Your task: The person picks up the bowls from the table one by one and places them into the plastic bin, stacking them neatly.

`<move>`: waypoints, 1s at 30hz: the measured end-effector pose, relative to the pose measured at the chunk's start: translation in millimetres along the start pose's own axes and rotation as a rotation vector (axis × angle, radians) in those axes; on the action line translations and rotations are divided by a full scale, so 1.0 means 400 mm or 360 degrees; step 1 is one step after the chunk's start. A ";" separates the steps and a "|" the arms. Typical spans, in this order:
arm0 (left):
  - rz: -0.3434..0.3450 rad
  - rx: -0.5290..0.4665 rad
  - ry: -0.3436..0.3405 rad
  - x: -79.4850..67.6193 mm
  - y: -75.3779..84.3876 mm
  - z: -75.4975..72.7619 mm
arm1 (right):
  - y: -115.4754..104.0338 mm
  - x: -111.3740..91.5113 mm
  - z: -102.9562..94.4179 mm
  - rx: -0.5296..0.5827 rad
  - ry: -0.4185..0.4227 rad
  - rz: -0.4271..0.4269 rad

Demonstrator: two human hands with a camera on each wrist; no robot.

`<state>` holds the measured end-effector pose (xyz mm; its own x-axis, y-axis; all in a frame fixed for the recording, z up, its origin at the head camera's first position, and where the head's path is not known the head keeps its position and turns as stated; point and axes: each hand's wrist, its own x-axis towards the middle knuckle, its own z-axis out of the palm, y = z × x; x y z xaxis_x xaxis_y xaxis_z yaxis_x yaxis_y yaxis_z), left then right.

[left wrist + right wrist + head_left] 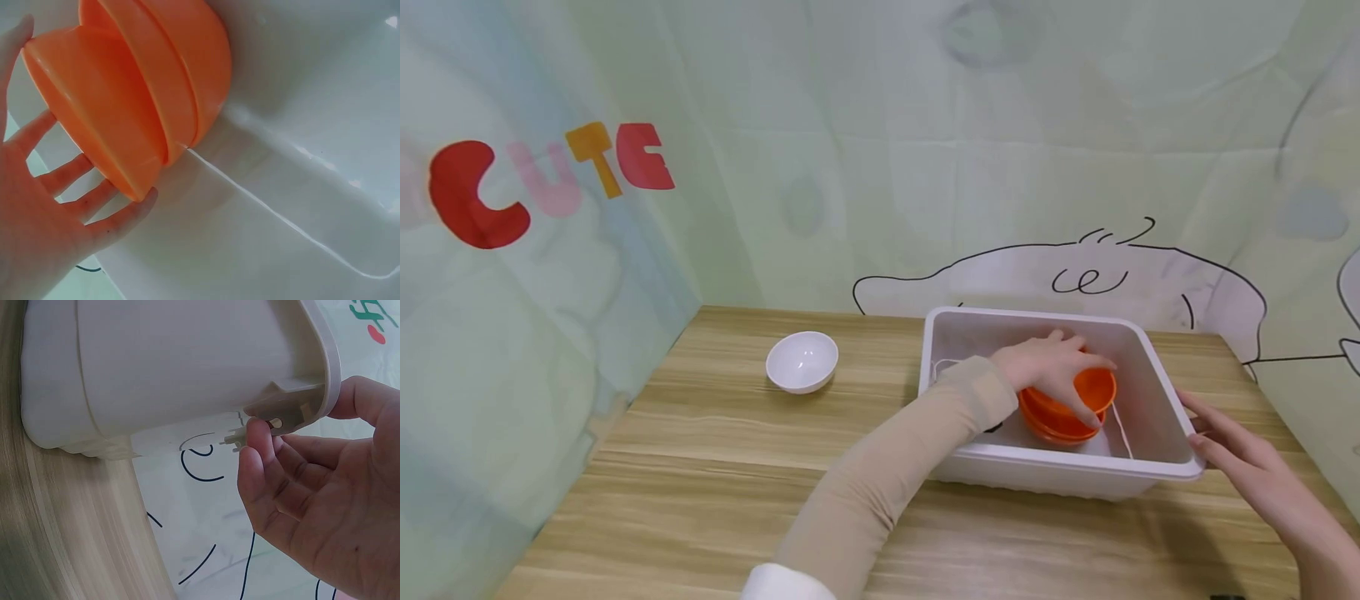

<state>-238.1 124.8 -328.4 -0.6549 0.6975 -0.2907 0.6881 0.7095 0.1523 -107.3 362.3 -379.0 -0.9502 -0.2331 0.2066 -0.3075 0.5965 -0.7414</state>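
Inside a white plastic bin [1045,482], my left hand [1051,367] grips the top orange bowl [1096,388] by its rim, thumb on one side and fingers spread along the other. That bowl [103,103] tilts away from the orange bowls [187,69] nested beneath it in the left wrist view. My right hand [1251,462] holds the bin's right rim. In the right wrist view, its thumb lies at the rim [333,381] and its fingers [253,472] curl under the lip.
A white bowl [802,363] stands on the wooden table [715,467], left of the bin. A thin white cord [262,209] lies in the bin beside the orange bowls. A small dark thing [993,427] shows by the left sleeve. Printed cloth [820,167] hangs behind the table.
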 end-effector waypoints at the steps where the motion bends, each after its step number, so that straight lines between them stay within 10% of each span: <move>1: 0.0004 0.0017 -0.0003 0.001 0.002 0.001 | 0.000 -0.001 0.000 0.0002 0.0000 0.0000; 30: 0.0073 0.0101 -0.0112 0.011 0.002 0.022 | -0.004 0.005 0.001 0.0008 0.0010 0.0038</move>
<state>-237.5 127.5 -337.6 -0.6005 0.7186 -0.3506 0.7366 0.6678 0.1072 -108.8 360.6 -377.7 -0.9576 -0.2140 0.1929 -0.2846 0.5979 -0.7493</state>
